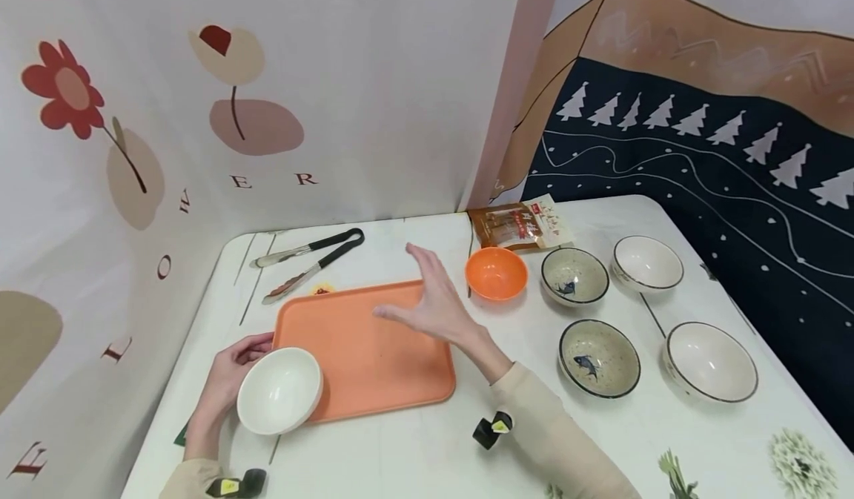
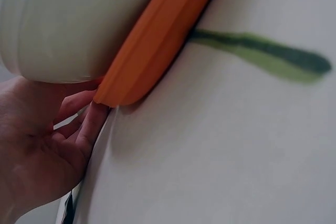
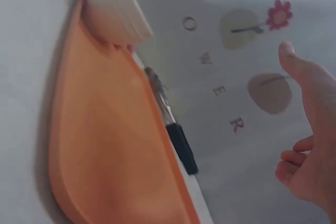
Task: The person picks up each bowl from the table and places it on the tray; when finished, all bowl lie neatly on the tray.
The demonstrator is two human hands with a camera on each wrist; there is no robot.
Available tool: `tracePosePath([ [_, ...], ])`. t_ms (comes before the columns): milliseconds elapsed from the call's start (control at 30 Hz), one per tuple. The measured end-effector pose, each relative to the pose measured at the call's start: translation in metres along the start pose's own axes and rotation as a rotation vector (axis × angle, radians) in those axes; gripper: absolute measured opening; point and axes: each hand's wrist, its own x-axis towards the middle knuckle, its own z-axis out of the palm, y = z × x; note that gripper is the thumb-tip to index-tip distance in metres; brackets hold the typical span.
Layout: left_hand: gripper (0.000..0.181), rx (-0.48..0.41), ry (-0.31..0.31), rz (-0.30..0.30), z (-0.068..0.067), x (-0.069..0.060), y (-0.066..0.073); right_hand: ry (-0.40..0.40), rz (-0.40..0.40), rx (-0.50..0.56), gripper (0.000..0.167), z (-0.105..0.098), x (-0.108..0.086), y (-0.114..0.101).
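Observation:
My left hand [image 1: 224, 377] is at the left edge of an orange tray [image 1: 380, 343], its curled fingers gripping the rim. In the left wrist view those fingers [image 2: 92, 124] meet the tray's corner [image 2: 139, 69], while the thumb is hidden. Close by the same hand, a white bowl [image 1: 280, 391] sits over the tray's near left corner. My right hand [image 1: 437, 302] hovers above the tray's right side, thumb and fingers spread wide and holding nothing. In the right wrist view the right hand [image 3: 315, 124] is apart from the tray.
Black-handled tongs [image 1: 316, 254] lie behind the tray. To its right stand a small orange bowl [image 1: 497, 273], two speckled fish bowls [image 1: 575, 275] [image 1: 599, 358] and two white dark-rimmed bowls [image 1: 647, 262] [image 1: 710, 362]. A brown food packet [image 1: 517, 225] lies at the back.

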Motion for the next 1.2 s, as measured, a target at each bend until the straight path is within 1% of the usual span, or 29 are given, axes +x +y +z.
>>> tracePosePath([
  [100, 0.046, 0.013, -0.002, -0.015, 0.000, 0.001, 0.000, 0.058, 0.031, 0.012, 0.108, -0.016, 0.001, 0.008],
  [300, 0.047, 0.043, 0.000, -0.031, 0.001, 0.001, 0.000, 0.139, 0.119, 0.042, 0.106, -0.040, 0.000, 0.023],
  [600, 0.047, 0.033, 0.000, -0.021, 0.001, 0.001, -0.002, 0.277, 0.247, -0.013, 0.109, -0.065, -0.007, 0.045],
  [767, 0.047, 0.028, 0.001, -0.015, 0.001, 0.000, -0.002, 0.329, 0.288, -0.052, 0.112, -0.072, -0.012, 0.059],
  [900, 0.045, 0.031, 0.002, -0.010, 0.001, -0.002, -0.001, 0.346, 0.336, -0.092, 0.117, -0.074, -0.016, 0.069],
  [1067, 0.045, 0.032, 0.007, -0.007, 0.002, -0.002, -0.002, 0.372, 0.397, -0.141, 0.121, -0.070, -0.020, 0.080],
  [1200, 0.046, 0.037, 0.008, -0.007, 0.003, -0.001, -0.002, 0.400, 0.421, -0.133, 0.124, -0.065, -0.023, 0.089],
])
